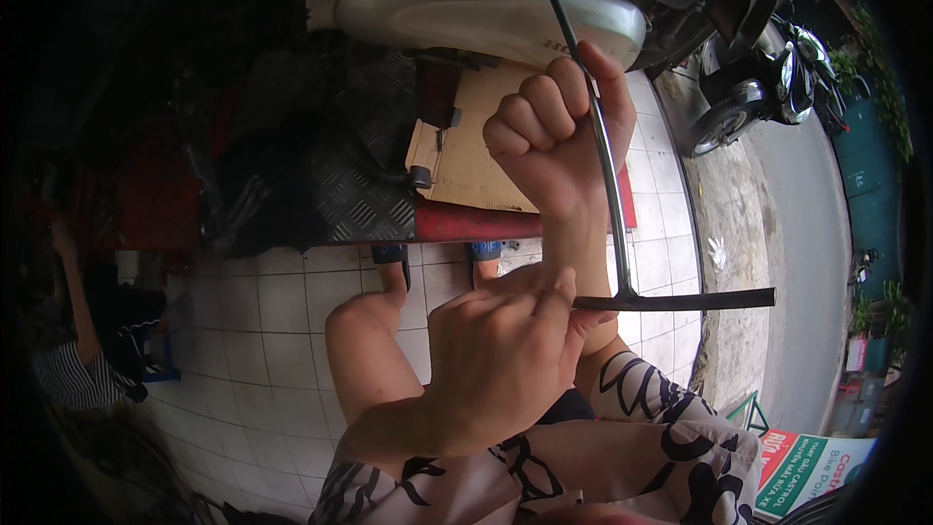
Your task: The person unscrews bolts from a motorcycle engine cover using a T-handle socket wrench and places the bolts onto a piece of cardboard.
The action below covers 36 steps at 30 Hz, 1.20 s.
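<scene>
A dark T-handle wrench [700, 299] has its long steel shaft angled up toward the silver exhaust muffler [437, 10] of a motorcycle. My right hand [559, 136] is raised below the muffler with fingers curled and thumb around the upper shaft. My left hand [501, 345], lower down, is closed on the left end of the crossbar. Whether the wrench tip sits on a fastener is too small to tell. Behind my right hand lies brown cardboard [457, 175] on a red platform with dark tread plate [364, 204].
Another person [78, 369] in a striped top sits at far left by a blue stool. A parked motorcycle [739, 102] stands at right beside the road [807, 262]. White tiled floor [253, 331] lies below, with a signboard [807, 472] at lower right.
</scene>
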{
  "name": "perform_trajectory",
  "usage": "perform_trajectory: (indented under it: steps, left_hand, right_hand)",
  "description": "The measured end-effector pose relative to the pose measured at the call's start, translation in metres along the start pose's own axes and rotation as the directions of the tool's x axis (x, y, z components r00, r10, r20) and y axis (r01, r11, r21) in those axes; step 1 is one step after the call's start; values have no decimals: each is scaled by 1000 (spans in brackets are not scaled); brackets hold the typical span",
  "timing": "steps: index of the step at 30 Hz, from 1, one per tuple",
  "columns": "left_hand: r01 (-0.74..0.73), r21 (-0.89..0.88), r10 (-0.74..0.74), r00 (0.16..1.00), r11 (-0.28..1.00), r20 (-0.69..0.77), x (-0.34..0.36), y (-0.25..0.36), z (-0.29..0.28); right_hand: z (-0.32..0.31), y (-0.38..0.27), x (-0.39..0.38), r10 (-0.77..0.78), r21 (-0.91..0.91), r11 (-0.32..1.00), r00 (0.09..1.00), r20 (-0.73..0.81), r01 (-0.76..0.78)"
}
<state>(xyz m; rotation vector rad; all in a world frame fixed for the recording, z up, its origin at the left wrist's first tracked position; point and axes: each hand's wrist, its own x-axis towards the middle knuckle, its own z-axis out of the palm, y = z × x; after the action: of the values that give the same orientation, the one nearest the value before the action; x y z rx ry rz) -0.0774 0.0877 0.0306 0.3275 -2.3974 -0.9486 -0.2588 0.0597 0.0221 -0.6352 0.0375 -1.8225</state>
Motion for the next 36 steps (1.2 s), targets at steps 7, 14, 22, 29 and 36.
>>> perform_trajectory:
  steps: [7, 14, 22, 29, 36]
  left_hand:
    - [-62, -299, 93, 992, 952, 90, 9, 7, 4]
    - [-76, -609, 132, 990, 790, 48, 3, 16, -10]
    - [166, -250, -185, 981, 954, -54, -19, 33, -44]
    - [70, 202, -162, 858, 977, 487, -18, 19, -31]
    - [-239, -136, 262, 945, 962, 196, -14, 17, -2]
  right_hand:
    - [-6, 6, 3, 44, -114, 993, 999, -3, -44]
    - [8, 16, 8, -76, -229, 973, 987, -144, 42]
    - [15, 12, 6, -140, -205, 974, 971, -196, 99]
    - [7, 9, 6, -172, -94, 982, 978, -115, 162]
    - [12, 8, 5, -165, -137, 980, 972, -169, 142]
